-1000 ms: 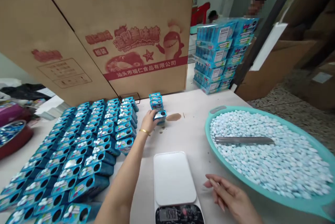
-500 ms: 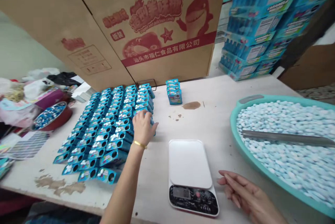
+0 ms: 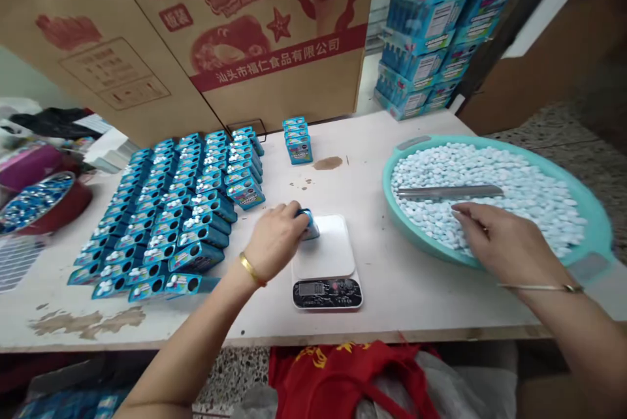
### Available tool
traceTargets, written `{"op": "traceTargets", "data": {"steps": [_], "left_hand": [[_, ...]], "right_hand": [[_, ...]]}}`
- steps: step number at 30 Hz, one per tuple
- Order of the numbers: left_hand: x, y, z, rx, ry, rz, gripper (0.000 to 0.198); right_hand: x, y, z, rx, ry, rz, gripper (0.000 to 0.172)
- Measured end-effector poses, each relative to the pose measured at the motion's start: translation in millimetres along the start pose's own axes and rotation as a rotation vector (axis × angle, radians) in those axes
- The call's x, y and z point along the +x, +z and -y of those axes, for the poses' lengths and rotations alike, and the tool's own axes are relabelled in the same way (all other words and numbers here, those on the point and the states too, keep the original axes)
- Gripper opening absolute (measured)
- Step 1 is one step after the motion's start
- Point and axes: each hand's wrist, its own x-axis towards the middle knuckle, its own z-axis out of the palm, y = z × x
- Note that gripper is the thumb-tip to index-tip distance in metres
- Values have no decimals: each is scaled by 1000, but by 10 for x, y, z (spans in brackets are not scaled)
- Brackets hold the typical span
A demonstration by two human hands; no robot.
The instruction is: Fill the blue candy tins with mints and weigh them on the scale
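My left hand is closed on a small blue candy box at the upper left of the white kitchen scale. Over the near side of the turquoise basin, my right hand has its thumb and fingers drawn together; whether anything is between them cannot be made out. Light blue and white candies fill the basin, and a metal bar lies on them. Rows of blue boxes with round openings stand to the left of my left hand.
A few blue boxes stand apart behind the scale. Large cartons line the back of the table, beside stacked blue packs. A red bowl of blue wrapped pieces is at the far left.
My left hand has gone from the box rows to the scale with a box in its grip. My right hand has moved from beside the scale to the basin. The camera view has shifted.
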Motion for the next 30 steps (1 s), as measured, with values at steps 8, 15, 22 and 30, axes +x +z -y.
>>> {"op": "traceTargets", "data": {"steps": [8, 15, 22, 30], "left_hand": [[272, 199, -373, -51, 111, 105, 12], [-44, 166, 15, -491, 18, -373, 29], [-558, 541, 399, -582, -234, -401, 21], [-673, 847, 318, -728, -243, -295, 18]], "right_hand": [[183, 15, -21, -413, -86, 259, 44], [298, 49, -13, -414, -68, 258, 31], [326, 18, -211, 240, 298, -99, 21], [377, -43, -439, 1015, 545, -164, 15]]}}
